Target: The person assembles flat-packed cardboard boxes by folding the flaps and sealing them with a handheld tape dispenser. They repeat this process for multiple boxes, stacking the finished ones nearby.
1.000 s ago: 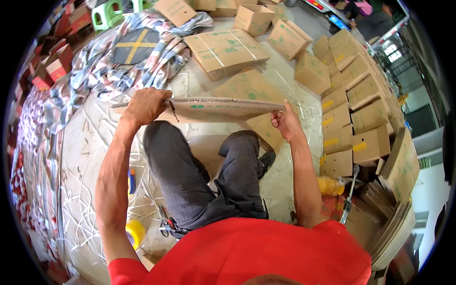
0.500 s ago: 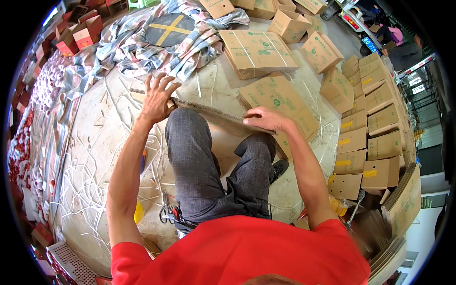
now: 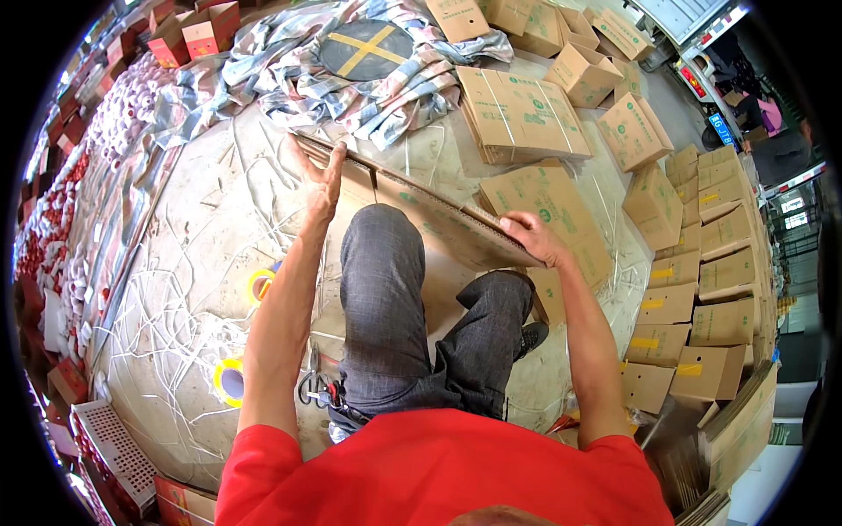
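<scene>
A flattened cardboard box [image 3: 456, 230] stands on its edge in front of my knees, its broad face tilted toward me and a flap slot showing near its left part. My left hand [image 3: 323, 182] is closed around its left end, with fingers on both sides of the board. On the right part of the upper edge, my right hand [image 3: 533, 237] grips with its fingers curled over the edge. More flattened cardboard boxes [image 3: 548, 206] lie on the floor just beyond my right hand.
Scissors [image 3: 313, 388] lie by my left thigh; two yellow tape rolls [image 3: 230, 383] [image 3: 260, 285] sit on the floor near my left arm. White straps [image 3: 171, 351] litter the left. A strapped carton stack [image 3: 522, 114] lies ahead; boxes [image 3: 662, 302] line the right.
My left hand has gone from spread fingers over the upper edge to a grip on the left end. The cardboard now shows more of its face and slants more. The view has shifted.
</scene>
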`<state>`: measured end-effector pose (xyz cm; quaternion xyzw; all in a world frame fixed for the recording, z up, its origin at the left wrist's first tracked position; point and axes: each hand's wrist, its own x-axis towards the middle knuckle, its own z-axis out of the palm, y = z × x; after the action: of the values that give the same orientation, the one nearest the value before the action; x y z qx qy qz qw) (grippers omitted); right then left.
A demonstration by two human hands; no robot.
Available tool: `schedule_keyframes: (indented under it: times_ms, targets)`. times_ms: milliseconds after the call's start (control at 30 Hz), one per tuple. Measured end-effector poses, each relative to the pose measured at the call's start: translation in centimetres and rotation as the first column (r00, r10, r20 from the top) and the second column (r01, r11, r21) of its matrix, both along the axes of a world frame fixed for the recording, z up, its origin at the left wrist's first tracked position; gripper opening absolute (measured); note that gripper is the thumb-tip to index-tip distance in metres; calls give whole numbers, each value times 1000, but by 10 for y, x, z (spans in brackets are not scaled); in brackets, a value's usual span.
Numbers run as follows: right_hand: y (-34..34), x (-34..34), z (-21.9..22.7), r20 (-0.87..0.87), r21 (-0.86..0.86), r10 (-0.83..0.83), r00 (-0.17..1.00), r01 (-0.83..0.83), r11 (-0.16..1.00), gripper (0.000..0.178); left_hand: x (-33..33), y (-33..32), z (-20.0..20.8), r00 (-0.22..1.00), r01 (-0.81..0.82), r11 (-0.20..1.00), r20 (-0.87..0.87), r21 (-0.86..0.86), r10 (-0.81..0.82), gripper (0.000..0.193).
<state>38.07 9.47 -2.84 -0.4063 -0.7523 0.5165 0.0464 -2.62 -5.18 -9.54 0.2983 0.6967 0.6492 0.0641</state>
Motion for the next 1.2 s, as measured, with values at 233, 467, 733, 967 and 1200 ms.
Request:
schedule_keyframes:
  times_ms: [233,467,733,967,1200]
  targets:
    - [21,-19,40,272,433,186,944,-292,853,44,1,-7,-5,998,16,1000,-66,-18,-17,103]
    - [32,-12,13,448,481,154,881,-383,789,38,19,3,5,995,37,947,102,-318,-4,82]
    - [67,-80,41,355,412,-93,930,-66,909,45,-39,0,96,901,50,838,-337,-543,-272,25]
    - [13,-139,6,539,575,-49,841,-325,751,45,-33,-7,57,798,-140,748,-521,-649,-303,35]
    - [-24,-171,4,545,727,-61,836,-435,531,54,4,16,51,524,-244,474,-526,-846,-670,33]
